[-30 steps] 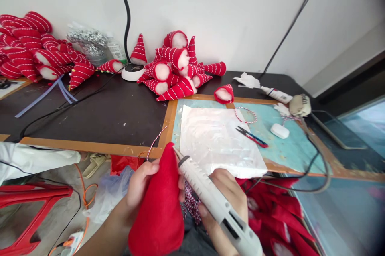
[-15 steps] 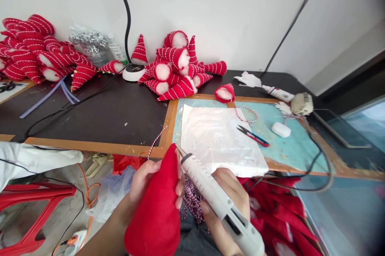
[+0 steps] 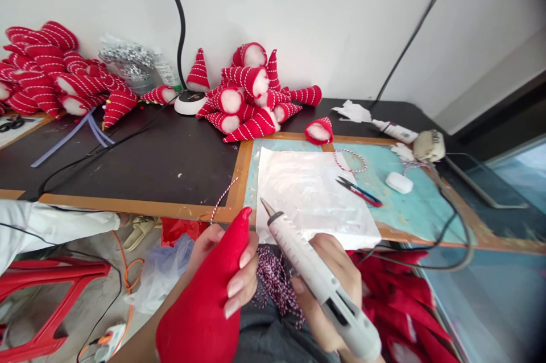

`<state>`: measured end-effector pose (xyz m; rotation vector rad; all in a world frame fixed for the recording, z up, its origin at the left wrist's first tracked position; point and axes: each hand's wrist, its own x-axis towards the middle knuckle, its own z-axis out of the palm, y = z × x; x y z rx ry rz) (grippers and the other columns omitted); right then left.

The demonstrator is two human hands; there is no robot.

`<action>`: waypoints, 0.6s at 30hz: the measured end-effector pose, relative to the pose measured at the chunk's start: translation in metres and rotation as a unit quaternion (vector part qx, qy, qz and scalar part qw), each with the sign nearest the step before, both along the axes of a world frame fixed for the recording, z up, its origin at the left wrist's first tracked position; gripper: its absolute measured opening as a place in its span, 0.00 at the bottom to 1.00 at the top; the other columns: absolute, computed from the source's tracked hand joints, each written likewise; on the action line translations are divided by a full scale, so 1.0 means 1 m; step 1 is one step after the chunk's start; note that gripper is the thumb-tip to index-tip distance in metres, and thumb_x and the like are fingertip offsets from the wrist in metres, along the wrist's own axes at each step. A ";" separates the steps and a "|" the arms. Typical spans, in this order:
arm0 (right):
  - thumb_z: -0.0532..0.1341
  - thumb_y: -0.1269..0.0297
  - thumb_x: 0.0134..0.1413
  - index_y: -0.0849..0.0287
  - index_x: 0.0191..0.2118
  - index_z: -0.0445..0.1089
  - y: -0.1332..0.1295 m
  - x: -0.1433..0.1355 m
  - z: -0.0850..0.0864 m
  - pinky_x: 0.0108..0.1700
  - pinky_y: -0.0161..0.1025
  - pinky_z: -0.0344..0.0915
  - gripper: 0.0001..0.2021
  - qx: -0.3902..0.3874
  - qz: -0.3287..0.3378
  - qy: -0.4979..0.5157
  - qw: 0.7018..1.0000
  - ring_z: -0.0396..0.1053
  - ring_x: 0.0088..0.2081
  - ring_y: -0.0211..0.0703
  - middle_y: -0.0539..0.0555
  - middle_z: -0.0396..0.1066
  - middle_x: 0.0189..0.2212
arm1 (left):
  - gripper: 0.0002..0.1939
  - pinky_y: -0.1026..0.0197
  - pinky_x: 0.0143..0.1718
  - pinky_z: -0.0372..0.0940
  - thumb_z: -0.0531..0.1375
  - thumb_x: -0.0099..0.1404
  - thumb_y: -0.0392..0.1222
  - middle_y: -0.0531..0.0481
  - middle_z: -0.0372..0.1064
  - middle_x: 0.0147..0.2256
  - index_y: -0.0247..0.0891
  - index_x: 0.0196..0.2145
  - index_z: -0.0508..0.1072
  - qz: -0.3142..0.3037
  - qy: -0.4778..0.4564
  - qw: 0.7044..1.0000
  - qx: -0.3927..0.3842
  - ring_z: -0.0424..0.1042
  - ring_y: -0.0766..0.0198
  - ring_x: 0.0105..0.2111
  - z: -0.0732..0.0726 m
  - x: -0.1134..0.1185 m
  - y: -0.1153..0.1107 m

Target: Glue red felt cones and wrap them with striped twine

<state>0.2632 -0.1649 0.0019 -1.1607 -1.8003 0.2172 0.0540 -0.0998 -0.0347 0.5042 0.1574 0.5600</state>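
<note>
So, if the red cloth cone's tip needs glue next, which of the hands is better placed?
Right hand, probably: it holds the glue gun, nozzle near the tip but not touching. The left hand is busy gripping the red cloth cone.

Blk/wht lamp [image 3: 183, 33], red stool [image 3: 63, 276] btm-L

Bright, diffuse light, its source hard to place, evenly washes the white wall [image 3: 324, 16], with faint, soft shadow around the striped heap [image 3: 252, 98]. Glare streaks the wrinkled sheet [image 3: 309, 198]. The glue gun [image 3: 318, 280] looks fairly crisp; the wide lens stretches the edges, and the upper-right corner darkens and blurs.
</note>
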 end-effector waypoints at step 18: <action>0.66 0.60 0.57 0.62 0.54 0.70 0.096 0.135 -0.035 0.55 0.59 0.70 0.20 -0.090 -0.107 -0.358 0.923 0.72 0.53 0.66 0.67 0.72 0.49 | 0.24 0.59 0.44 0.72 0.70 0.61 0.61 0.42 0.80 0.43 0.38 0.45 0.83 0.279 0.253 0.924 0.063 0.78 0.53 0.41 0.029 -0.010 -0.013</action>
